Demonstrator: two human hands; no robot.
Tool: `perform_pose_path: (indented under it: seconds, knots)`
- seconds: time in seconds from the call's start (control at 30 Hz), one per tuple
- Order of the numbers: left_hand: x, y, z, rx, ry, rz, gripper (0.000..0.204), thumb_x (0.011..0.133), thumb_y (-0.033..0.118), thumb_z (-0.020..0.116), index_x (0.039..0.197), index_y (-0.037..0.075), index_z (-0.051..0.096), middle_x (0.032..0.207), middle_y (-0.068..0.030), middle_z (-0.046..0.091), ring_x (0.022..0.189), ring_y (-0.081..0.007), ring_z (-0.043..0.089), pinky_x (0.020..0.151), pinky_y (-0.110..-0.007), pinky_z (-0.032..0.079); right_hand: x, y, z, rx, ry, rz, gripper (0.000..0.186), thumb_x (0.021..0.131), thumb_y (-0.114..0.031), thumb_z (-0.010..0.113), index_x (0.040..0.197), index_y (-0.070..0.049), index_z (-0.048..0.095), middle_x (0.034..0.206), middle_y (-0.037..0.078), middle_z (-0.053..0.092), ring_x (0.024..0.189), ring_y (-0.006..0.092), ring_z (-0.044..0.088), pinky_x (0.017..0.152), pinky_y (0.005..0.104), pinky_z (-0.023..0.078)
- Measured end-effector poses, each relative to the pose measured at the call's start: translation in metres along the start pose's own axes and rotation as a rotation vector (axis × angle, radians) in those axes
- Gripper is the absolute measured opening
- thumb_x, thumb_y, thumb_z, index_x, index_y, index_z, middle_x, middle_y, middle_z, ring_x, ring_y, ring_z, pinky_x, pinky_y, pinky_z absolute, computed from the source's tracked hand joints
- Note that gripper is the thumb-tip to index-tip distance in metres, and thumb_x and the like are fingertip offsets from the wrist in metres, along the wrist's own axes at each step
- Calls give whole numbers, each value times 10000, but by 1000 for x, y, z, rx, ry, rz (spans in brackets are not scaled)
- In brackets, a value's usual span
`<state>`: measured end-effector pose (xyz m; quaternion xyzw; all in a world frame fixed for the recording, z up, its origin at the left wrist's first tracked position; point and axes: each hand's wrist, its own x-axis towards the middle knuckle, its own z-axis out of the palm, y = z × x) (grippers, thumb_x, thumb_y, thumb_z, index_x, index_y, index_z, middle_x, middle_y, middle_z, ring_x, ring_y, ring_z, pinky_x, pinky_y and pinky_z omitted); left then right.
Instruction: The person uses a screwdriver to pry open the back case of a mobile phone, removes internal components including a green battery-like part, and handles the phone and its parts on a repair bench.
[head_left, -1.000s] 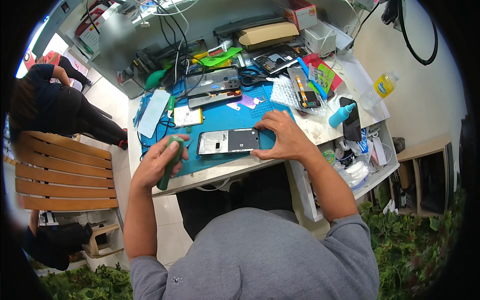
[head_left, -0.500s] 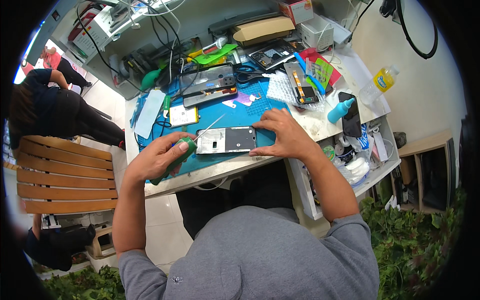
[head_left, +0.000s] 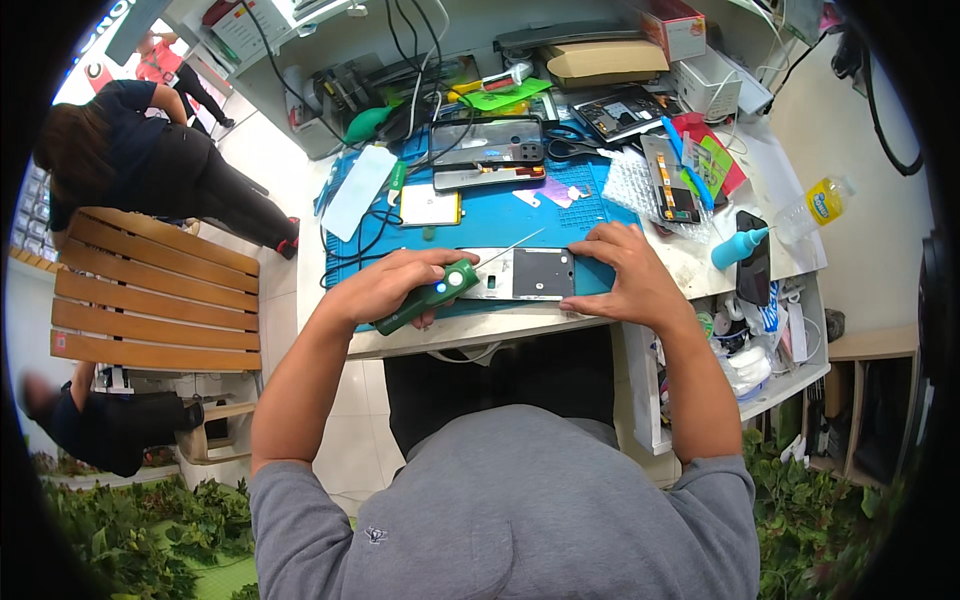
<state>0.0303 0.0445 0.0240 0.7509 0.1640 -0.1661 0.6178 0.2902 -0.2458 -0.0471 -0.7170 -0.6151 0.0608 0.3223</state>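
My left hand (head_left: 392,285) is wrapped round a green hand-held power tool (head_left: 428,298) with two round light spots on its body. From it a thin metal shaft slants up and right above a phone frame (head_left: 542,274), part white and part dark grey. I cannot tell whether the shaft touches it. The frame lies flat at the front edge of the blue work mat (head_left: 590,215), its left end partly behind the tool. My right hand (head_left: 635,275) pinches the frame's right end between thumb and fingers.
Beyond the frame lie a battery (head_left: 430,206), an opened phone (head_left: 488,155), scissors (head_left: 572,146) and bubble wrap (head_left: 630,185). To the right stand a light-blue squeeze bottle (head_left: 738,249) and a drink bottle (head_left: 808,210). An open drawer (head_left: 742,375) juts out below. A person (head_left: 150,150) stands left beyond a slatted wooden bench (head_left: 160,295).
The whole view has shifted, with the bench top sliding rightward in it. My left hand has brought the tool further right over the frame and rolled it, showing the light spots.
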Motion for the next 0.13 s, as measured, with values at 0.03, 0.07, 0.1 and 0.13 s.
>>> perform_pose_path:
  seconds: [0.03, 0.07, 0.1, 0.13]
  knots:
    - [-1, 1, 1, 13, 13, -15, 629, 1142, 415, 531, 1659, 73, 638, 967, -99, 715, 763, -174, 736, 726, -345, 643, 0, 0, 0, 0, -4, 3, 741, 728, -470, 1065, 1292, -47, 835, 1231, 123, 739, 1186, 324, 678, 1086, 455, 486]
    - [-2, 3, 2, 27, 25, -29, 631, 1139, 417, 538, 1660, 74, 636, 977, -104, 717, 758, -175, 734, 726, -343, 645, 0, 0, 0, 2, -3, -5, 741, 732, -476, 1063, 1296, -52, 836, 1237, 122, 739, 1191, 321, 679, 1090, 456, 484]
    - [-1, 3, 4, 40, 31, -42, 634, 1137, 419, 544, 1661, 75, 635, 987, -108, 719, 753, -176, 733, 726, -340, 647, 0, 1, 0, 2, -1, -8, 741, 737, -481, 1061, 1300, -56, 836, 1243, 122, 739, 1196, 317, 681, 1095, 458, 482]
    - [2, -4, 3, 74, 46, -56, 663, 1117, 450, 580, 1675, 95, 627, 1026, -127, 725, 784, -205, 753, 743, -352, 657, 0, 2, 1, 1, 1, -11, 740, 741, -487, 1059, 1304, -61, 837, 1249, 122, 739, 1201, 313, 683, 1099, 459, 480]
